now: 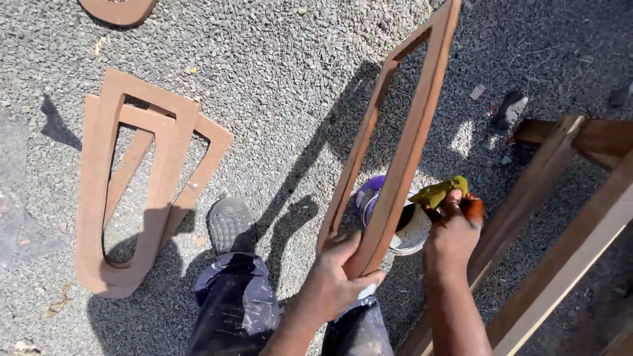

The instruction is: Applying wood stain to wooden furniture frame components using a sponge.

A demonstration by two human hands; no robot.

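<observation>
left hand (336,280) gripping one frame (395,138) (two grounded (132,191))

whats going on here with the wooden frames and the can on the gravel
A person's left hand holds a tall, tapered reddish-brown wooden frame upright over grey gravel. The right hand presses a yellow-green rag at the rim of an open purple-and-white can behind it. Two paler cut-out frames lie flat, overlapping, to the left.

Gravel ground (297,59), two stacked cut-out wooden frames (142,191), open can (402,221)
</observation>
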